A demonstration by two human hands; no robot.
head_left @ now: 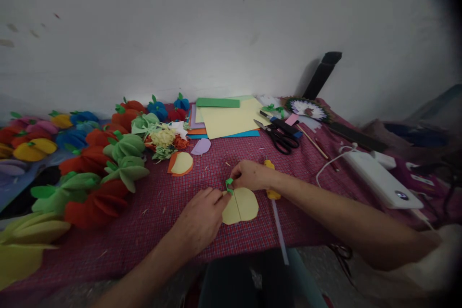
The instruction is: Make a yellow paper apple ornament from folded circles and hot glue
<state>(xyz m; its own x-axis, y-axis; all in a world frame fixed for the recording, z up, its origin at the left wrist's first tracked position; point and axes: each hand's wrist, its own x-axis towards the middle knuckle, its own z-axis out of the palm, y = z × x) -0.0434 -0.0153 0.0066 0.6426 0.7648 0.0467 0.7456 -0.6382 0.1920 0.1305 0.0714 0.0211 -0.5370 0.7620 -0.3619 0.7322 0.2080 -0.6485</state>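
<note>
A yellow paper cutout (246,204) with rounded sides and a crease down its middle lies flat near the table's front edge. My left hand (202,216) holds its left side, fingers together and fingertips beside a small green paper strip (229,183) at the top. From the right, my right hand (250,175) pinches that curled green strip at the upper end of the crease. Part of the cutout is hidden under my left fingers. Just behind my right wrist lies a yellow glue gun (273,194) with a long translucent glue stick (279,233).
Folded paper fruits (94,159) crowd the left side. Paper sheets (231,118), a green strip (217,102) and scissors (279,139) lie at the back. Orange and yellow cutouts (181,163) are nearer. A white power bank (378,178) with a cable sits right. A wall stands behind.
</note>
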